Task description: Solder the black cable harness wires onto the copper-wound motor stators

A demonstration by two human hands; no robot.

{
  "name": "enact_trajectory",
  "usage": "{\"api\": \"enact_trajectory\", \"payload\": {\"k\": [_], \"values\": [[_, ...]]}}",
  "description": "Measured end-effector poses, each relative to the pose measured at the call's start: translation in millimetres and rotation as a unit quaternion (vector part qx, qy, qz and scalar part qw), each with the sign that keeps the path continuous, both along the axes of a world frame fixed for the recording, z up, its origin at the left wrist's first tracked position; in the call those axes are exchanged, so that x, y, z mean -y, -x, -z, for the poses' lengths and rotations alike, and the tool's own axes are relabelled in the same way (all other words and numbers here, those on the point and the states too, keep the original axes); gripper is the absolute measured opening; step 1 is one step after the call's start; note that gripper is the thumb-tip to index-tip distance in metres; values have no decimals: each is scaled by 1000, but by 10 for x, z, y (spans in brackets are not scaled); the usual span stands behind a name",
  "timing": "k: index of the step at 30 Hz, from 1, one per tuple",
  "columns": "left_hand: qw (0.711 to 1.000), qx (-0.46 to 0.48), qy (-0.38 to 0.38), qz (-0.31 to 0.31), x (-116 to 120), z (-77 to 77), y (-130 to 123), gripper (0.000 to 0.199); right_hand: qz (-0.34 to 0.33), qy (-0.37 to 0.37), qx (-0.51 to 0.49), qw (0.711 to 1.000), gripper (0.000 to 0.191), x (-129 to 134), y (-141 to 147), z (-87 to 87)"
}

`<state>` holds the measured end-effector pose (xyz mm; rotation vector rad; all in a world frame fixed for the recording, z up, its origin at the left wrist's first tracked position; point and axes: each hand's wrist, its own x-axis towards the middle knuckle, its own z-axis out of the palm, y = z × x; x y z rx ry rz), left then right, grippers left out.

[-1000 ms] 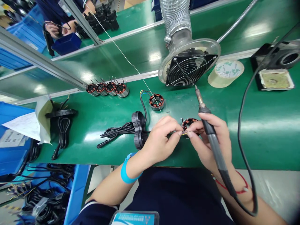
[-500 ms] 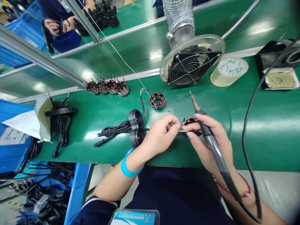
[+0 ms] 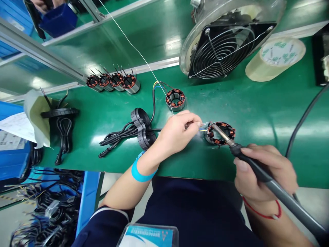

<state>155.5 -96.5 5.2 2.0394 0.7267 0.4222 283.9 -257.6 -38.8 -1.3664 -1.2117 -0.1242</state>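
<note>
My left hand point(image 3: 178, 132) pinches a thin wire between thumb and fingertips, just left of a motor stator point(image 3: 232, 131) with copper windings. A yellow and blue lead point(image 3: 202, 130) runs from under that hand to the stator's left side. In my right hand point(image 3: 269, 171) is a soldering iron point(image 3: 257, 166), gripped like a pen. Its tip reaches over the stator to the near-left windings, close to the wire ends; whether it touches them I cannot tell. Behind my left hand lies a second stator point(image 3: 177, 107), joined to a black cable. A pale thin strand point(image 3: 138, 52) hangs down to the left hand.
A fume extractor fan point(image 3: 218, 51) and a tape roll point(image 3: 275, 60) stand at the back right. Several stators point(image 3: 131, 87) line the back left. Black plastic housings point(image 3: 141, 120) with a bundled cable point(image 3: 120, 136) lie left of my hands. Blue bins point(image 3: 88, 202) hold more cables.
My right hand has let go of the stator and moved right, bringing the iron's tip down to the windings. The left hand still pinches near the wires. The view has shifted closer.
</note>
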Motion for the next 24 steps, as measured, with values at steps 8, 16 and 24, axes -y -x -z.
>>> {"api": "enact_trajectory", "payload": {"k": [8, 16, 24], "values": [[1000, 1, -24, -13, 27, 27, -35, 16, 10, -1, 8, 1000, 26, -28, -6, -5], [999, -2, -34, -21, 36, 29, -57, 16, -12, -10, -1, 1000, 29, -29, -14, 17], [999, -8, -45, -27, 38, 24, -72, 16, -8, 7, 1, 1000, 27, -23, -23, -5]]}}
